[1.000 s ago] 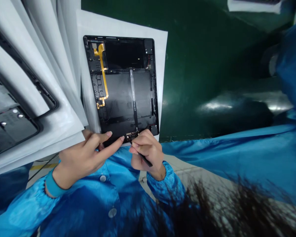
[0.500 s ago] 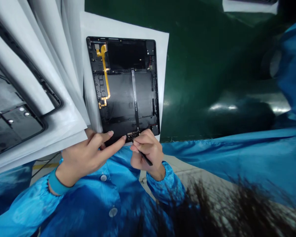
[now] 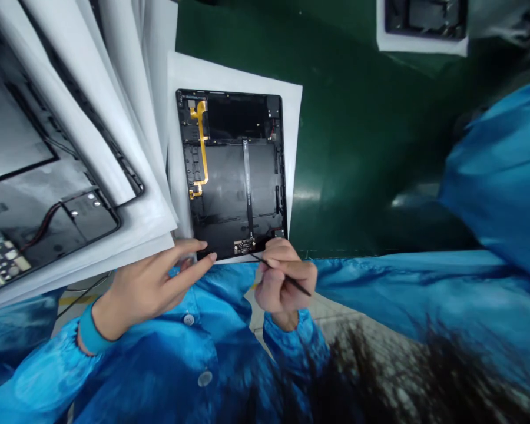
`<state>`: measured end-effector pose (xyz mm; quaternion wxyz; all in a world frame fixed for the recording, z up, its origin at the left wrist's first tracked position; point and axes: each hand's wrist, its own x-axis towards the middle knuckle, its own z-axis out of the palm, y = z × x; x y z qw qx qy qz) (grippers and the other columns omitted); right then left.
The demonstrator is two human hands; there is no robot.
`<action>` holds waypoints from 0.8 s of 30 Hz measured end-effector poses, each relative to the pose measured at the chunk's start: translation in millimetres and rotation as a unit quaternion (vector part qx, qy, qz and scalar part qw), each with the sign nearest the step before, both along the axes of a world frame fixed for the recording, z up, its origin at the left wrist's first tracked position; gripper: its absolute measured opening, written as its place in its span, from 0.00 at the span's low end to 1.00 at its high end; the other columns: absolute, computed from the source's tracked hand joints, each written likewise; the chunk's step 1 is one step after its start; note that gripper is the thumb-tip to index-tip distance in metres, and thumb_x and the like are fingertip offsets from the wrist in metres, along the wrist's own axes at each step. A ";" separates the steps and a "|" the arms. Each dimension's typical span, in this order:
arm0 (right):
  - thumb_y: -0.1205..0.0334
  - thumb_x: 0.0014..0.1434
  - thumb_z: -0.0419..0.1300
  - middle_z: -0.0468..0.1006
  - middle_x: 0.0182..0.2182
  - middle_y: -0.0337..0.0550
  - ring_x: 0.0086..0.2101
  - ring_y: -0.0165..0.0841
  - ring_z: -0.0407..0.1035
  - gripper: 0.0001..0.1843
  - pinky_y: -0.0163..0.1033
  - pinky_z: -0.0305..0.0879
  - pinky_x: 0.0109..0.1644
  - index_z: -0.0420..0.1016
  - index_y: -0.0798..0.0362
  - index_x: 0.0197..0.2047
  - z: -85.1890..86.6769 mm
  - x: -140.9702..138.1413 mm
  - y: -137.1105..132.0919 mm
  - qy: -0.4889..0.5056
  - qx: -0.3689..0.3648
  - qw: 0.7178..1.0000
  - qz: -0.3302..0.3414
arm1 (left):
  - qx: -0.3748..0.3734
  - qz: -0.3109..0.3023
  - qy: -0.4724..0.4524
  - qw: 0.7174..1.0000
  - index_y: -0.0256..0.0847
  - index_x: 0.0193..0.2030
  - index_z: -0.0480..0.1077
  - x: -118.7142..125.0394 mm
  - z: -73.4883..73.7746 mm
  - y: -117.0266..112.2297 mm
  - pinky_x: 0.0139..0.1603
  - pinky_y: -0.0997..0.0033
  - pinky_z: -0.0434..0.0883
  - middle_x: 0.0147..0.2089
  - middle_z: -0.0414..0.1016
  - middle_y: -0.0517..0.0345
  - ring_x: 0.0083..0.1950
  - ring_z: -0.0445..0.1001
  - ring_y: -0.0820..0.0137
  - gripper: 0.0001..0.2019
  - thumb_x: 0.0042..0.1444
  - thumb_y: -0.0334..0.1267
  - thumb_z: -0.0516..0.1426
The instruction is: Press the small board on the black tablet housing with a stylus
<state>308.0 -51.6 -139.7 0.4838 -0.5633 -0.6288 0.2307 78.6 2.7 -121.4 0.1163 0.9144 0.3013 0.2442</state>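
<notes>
A black tablet housing [image 3: 225, 176] lies open, insides up, on a white sheet [image 3: 294, 118]. Along its left side runs an orange flex cable [image 3: 204, 159], and a black ribbon cable [image 3: 248, 188] leads down to a small circuit board [image 3: 244, 245] at the near edge. My left hand [image 3: 159, 280] has its fingers stretched out, two fingertips at the housing's near left edge. Between the fingers of my right hand [image 3: 285, 274] is a thin black stick-like tool [image 3: 291, 281], possibly tweezers. Its tip points at the near edge, just right of the board.
At left, a stack of white sheets [image 3: 152, 206] is interleaved with more tablet housings [image 3: 92, 215]. Another housing [image 3: 428, 17] lies on a sheet at the far right of the green table [image 3: 357, 135]. A blue sleeve [image 3: 503, 171] of another person shows at right.
My right hand has drawn back to the right with the tool, uncovering the circuit board. My left fingers have moved slightly away from the board. The camera view has shifted.
</notes>
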 end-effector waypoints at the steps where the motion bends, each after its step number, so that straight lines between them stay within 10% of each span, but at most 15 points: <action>1: 0.55 0.74 0.44 0.64 0.30 0.35 0.27 0.34 0.61 0.05 0.46 0.61 0.35 0.60 0.41 0.47 4.0 -0.5 0.7 0.017 0.015 0.998 -0.050 | -0.006 0.014 -0.014 1.000 0.43 0.58 0.73 -5.8 -0.3 -3.4 0.43 0.67 0.77 0.53 0.78 0.53 0.44 0.79 0.68 0.16 0.65 0.29 0.58; 5: 0.63 0.70 0.53 0.76 0.43 0.44 0.43 0.41 0.73 0.11 0.52 0.70 0.47 0.77 0.46 0.41 30.2 11.4 2.4 0.070 -0.002 0.976 -0.206 | 0.012 0.113 0.039 0.993 0.49 0.58 0.74 -23.2 -2.5 -15.1 0.41 0.66 0.76 0.48 0.80 0.57 0.40 0.80 0.66 0.15 0.65 0.35 0.58; 9: 0.59 0.64 0.63 0.81 0.49 0.46 0.40 0.40 0.73 0.13 0.51 0.73 0.45 0.82 0.43 0.51 53.7 36.7 1.0 0.059 -0.193 0.939 -0.279 | 0.064 0.146 0.064 0.985 0.43 0.66 0.69 -24.0 -6.9 -15.6 0.41 0.66 0.75 0.47 0.81 0.53 0.38 0.79 0.63 0.23 0.63 0.38 0.60; 15: 0.40 0.58 0.65 0.84 0.36 0.47 0.26 0.32 0.66 0.27 0.41 0.66 0.30 0.81 0.52 0.50 59.9 43.0 29.8 0.091 -0.325 0.907 -0.253 | 0.075 0.160 0.093 0.980 0.43 0.62 0.73 -11.4 -8.1 -12.1 0.39 0.62 0.75 0.48 0.81 0.51 0.41 0.80 0.57 0.23 0.61 0.46 0.62; 24: 0.28 0.51 0.53 0.75 0.19 0.47 0.25 0.43 0.70 0.31 0.44 0.63 0.30 0.67 0.47 0.17 85.4 24.5 108.5 -0.139 -0.382 0.906 -0.115 | 0.076 0.276 0.129 0.950 0.48 0.44 0.80 5.0 -2.3 -15.4 0.31 0.59 0.69 0.38 0.79 0.49 0.41 0.80 0.61 0.19 0.69 0.56 0.54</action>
